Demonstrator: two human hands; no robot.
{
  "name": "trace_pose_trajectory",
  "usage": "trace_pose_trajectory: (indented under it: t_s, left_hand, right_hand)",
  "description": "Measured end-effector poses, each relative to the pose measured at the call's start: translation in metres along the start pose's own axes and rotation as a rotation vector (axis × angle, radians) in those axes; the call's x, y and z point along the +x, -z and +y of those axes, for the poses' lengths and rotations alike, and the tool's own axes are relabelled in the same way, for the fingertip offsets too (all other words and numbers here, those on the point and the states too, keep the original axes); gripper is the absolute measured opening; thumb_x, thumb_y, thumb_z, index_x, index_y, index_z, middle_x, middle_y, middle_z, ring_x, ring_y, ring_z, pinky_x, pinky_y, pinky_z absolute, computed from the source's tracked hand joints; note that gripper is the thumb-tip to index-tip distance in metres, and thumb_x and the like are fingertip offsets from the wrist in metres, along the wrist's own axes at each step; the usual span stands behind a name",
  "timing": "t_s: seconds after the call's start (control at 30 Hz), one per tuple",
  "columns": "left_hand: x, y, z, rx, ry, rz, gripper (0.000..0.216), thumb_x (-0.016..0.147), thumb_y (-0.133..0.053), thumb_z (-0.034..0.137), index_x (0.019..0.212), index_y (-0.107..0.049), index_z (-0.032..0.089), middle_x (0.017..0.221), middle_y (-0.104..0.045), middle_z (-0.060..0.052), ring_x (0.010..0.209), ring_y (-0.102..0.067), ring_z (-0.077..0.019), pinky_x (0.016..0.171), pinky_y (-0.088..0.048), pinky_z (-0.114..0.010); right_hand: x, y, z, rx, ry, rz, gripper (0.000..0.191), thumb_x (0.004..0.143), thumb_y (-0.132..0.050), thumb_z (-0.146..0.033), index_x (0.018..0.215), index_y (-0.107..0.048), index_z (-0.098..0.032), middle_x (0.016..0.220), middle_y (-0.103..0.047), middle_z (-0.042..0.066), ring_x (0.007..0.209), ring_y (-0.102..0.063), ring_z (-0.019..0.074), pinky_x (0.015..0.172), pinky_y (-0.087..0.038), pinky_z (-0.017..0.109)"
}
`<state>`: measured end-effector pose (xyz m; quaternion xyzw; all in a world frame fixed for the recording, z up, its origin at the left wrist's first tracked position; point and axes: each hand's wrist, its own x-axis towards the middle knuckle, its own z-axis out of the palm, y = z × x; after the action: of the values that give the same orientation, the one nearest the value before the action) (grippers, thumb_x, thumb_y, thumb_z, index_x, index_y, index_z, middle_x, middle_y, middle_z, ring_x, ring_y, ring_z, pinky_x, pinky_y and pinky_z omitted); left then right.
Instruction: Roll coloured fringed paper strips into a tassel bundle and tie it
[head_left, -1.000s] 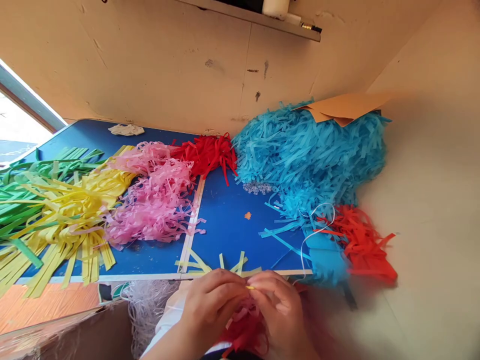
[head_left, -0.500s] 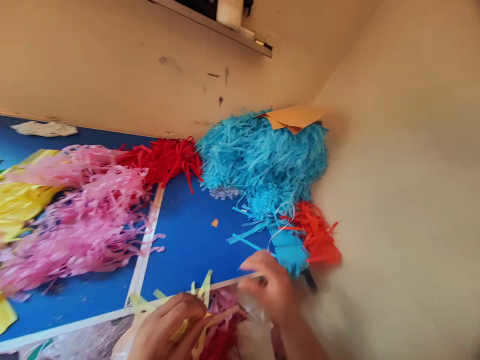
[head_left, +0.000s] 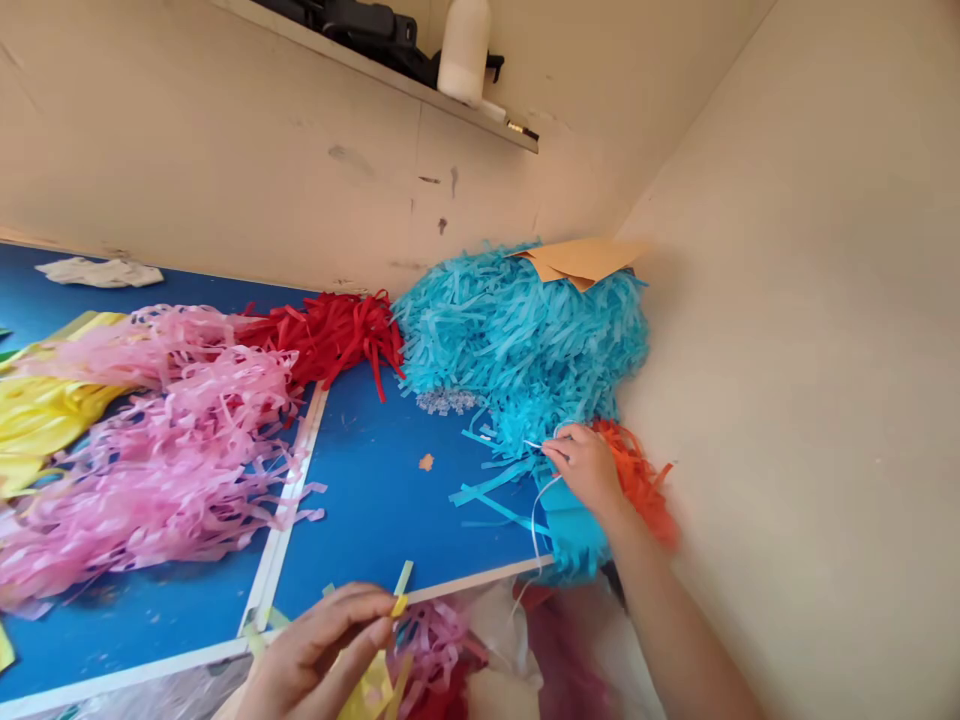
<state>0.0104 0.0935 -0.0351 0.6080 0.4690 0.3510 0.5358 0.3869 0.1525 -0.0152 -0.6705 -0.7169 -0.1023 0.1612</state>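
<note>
Fingers (head_left: 561,456) of right hand (head_left: 589,468) pinch white string (head_left: 533,515); left hand (head_left: 319,645) pinches yellow strips (head_left: 373,688) (bunched).

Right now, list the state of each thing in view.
Left hand, pinching strip bundle.
Right hand, pinching white string.
Blue strips, heaped in the corner.
Pink strips, spread loose on table.
Card, lying atop the blue heap.
Bottle, upright on shelf.

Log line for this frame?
left hand: pinches yellow strips | right hand: pinches white string at blue pile
</note>
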Motion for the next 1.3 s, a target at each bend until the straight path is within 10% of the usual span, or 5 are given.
trace_pose_trajectory:
  t_s: [0.2, 0.4, 0.93, 1.3]
  left_hand:
    - [0.003, -0.017, 0.009, -0.715, 0.481, -0.006, 0.038, 0.055, -0.091, 0.046, 0.073, -0.071, 0.019, 0.062, -0.07, -0.001, 0.054, -0.062, -0.0126, 0.053, -0.049, -0.02]
    - [-0.004, -0.018, 0.014, -1.019, 0.573, 0.046, 0.04, 0.053, -0.095, 0.031, 0.076, -0.066, 0.016, 0.062, -0.071, -0.002, 0.051, -0.062, -0.0106, 0.053, -0.05, -0.02]
    - [-0.011, -0.007, 0.01, -0.995, 0.548, -0.02, 0.038, 0.057, -0.093, 0.034, 0.078, -0.068, 0.016, 0.058, -0.07, -0.002, 0.051, -0.062, -0.0115, 0.054, -0.049, -0.022]
    - [-0.017, -0.011, 0.003, -0.215, 0.148, 0.075, 0.023, 0.077, -0.074, 0.036, 0.078, -0.058, 0.019, 0.074, -0.071, -0.003, 0.065, -0.065, -0.0156, 0.06, -0.051, -0.025]
  right_hand:
    - [-0.052, 0.026, -0.103, 0.631, -0.234, 0.081, 0.024, 0.096, -0.056, -0.033, 0.089, -0.076, -0.022, 0.066, -0.066, 0.0, 0.058, -0.061, 0.0148, 0.055, -0.049, 0.024]
    - [-0.086, 0.022, -0.197, 0.933, -0.085, -0.035, 0.017, 0.093, -0.062, -0.027, 0.084, -0.076, -0.023, 0.063, -0.061, -0.001, 0.055, -0.056, 0.0127, 0.052, -0.042, 0.022]
    - [-0.088, 0.017, -0.2, 0.879, 0.032, -0.204, 0.021, 0.091, -0.06, -0.02, 0.074, -0.072, -0.021, 0.064, -0.062, -0.001, 0.061, -0.058, 0.0121, 0.058, -0.04, 0.022]
    - [-0.085, 0.008, -0.198, 1.235, -0.275, -0.475, 0.026, 0.082, -0.071, -0.029, 0.107, -0.076, -0.023, 0.083, -0.074, 0.004, 0.069, -0.068, 0.0182, 0.063, -0.054, 0.026]
